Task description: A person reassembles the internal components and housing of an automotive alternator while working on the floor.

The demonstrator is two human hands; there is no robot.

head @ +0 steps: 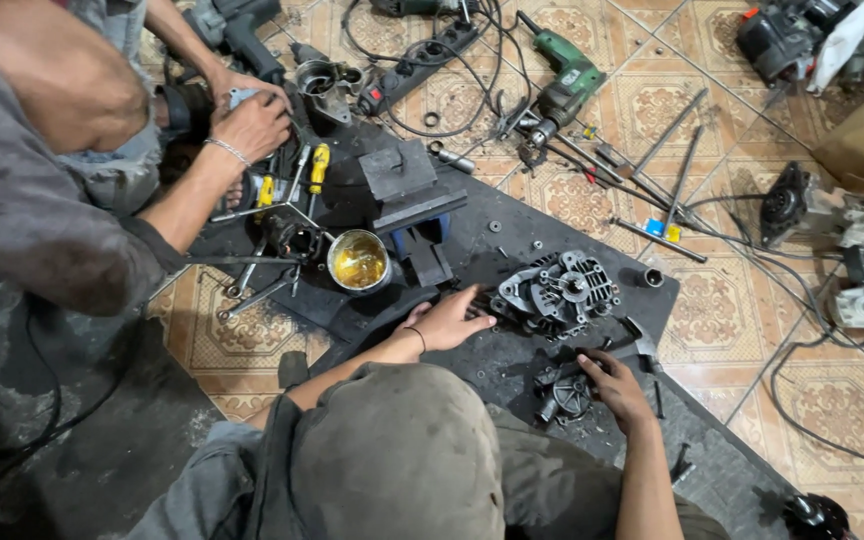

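My left hand (449, 322) rests open against the grey finned motor housing (557, 292) on the black mat (512, 352), while my right hand (616, 385) grips a small dark metal part (569, 393) just below it.

The housing (557, 292) is a round, grey cast-metal piece with ribbed openings around its edge and a hub with a hole at its centre. It lies flat, open face up, on the dark mat (512, 225) that covers part of the tiled floor. The left hand (449, 322) touches its left edge, fingers stretched toward it.

The smaller part (564, 393) is a dark, round metal piece with short lugs on its rim. It lies on the same mat, just below the housing and apart from it. The right hand (614, 385) rests against its right side, fingers curled over the top edge.
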